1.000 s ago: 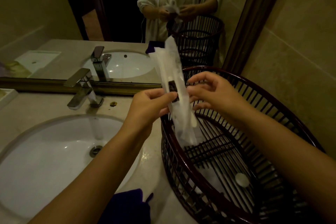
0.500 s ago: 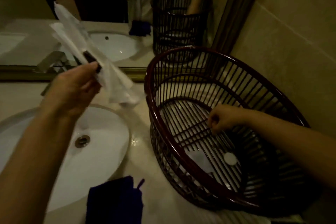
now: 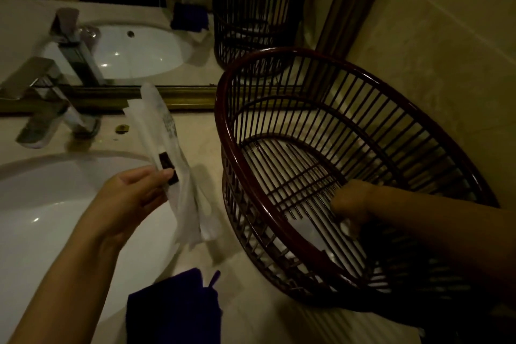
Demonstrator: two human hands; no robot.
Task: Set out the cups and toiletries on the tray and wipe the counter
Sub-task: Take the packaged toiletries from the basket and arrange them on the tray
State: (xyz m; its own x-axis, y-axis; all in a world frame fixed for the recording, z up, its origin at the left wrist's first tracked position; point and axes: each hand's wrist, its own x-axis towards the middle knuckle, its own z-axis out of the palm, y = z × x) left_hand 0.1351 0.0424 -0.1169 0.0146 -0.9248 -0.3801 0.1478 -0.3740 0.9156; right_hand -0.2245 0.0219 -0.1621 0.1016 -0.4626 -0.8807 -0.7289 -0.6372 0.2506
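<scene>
Two hands at work over a dim bathroom counter (image 3: 251, 268). Left hand (image 3: 131, 198) pinches a bundle of white wrapped toiletry packets (image 3: 178, 176) between thumb and fingers, held up over the counter between the sink (image 3: 42, 218) and the basket (image 3: 279, 165). Right hand (image 3: 351, 204) is down inside the dark slatted basket, fingers curled near another pale packet (image 3: 310, 229) on the basket floor; whether it has closed on that packet I cannot tell (motion blur, low light).

Progress, as judged: early. No tray or cups in view, so nothing looks set out yet; toiletries are apparently being gathered from the basket first. At least one packet remains in it.

Dark blue cloth (image 3: 173, 310) lies folded at the counter's near edge, just beside the sink and untouched, so the wiping seems undone.
</scene>
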